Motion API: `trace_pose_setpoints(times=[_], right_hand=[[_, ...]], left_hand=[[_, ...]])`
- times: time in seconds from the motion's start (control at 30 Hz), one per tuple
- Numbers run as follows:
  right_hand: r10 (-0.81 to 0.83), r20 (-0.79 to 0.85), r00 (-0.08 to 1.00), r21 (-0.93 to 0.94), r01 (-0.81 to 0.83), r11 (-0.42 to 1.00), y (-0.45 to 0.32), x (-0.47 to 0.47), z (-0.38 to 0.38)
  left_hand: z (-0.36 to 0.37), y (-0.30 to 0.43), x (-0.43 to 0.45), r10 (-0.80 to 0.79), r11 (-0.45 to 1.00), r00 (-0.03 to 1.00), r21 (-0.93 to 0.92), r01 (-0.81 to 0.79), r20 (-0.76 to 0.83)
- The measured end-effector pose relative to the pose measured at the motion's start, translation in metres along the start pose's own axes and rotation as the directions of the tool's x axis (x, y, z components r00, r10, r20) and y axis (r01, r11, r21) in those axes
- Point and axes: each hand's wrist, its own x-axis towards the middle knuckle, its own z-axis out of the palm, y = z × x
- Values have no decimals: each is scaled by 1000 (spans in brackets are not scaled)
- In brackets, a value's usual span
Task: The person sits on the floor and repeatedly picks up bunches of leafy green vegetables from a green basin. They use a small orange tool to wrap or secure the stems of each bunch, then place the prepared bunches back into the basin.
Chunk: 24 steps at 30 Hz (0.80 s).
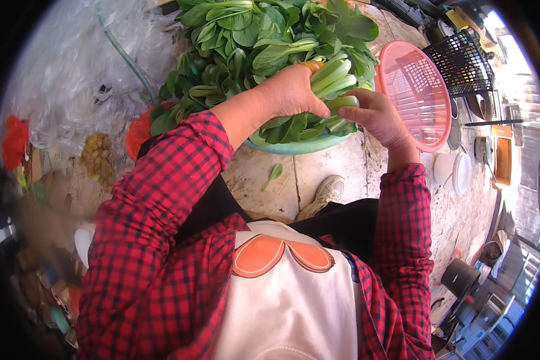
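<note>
A large heap of leafy greens [234,45] with pale stalks, like bok choy, fills a round green basin [292,147] in front of me. My left hand [292,92] grips a bunch of these greens [333,74], stalk ends pointing right. An orange band, perhaps a ring or a tie, shows at its index finger. My right hand [373,112] pinches a single stalk [345,102] between thumb and fingers, just below and right of that bunch. Leaves hide part of the left fingers.
A pink plastic basket [445,130] stands tilted right of the basin, near a black crate [486,74] and a white bucket [442,171]. Clear plastic sheeting [72,76] piles at left, beside a net bag [96,155] and a red bag [139,132]. One loose leaf [275,172] lies on the floor.
</note>
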Motion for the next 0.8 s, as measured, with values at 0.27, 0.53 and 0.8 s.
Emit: trace_pose_setpoints(times=[0.27, 0.53, 0.8], right_hand=[[-12, -113, 994, 230, 37, 973, 13, 2, 3], [-10, -95, 995, 310, 39, 950, 6, 11, 11], [35, -88, 995, 279, -9, 960, 9, 19, 13]], left_hand=[[12, 7, 2, -118, 962, 992, -240, 128, 54], [7, 7, 3, -216, 890, 975, -401, 217, 50], [1, 8, 1, -180, 938, 984, -301, 174, 8]])
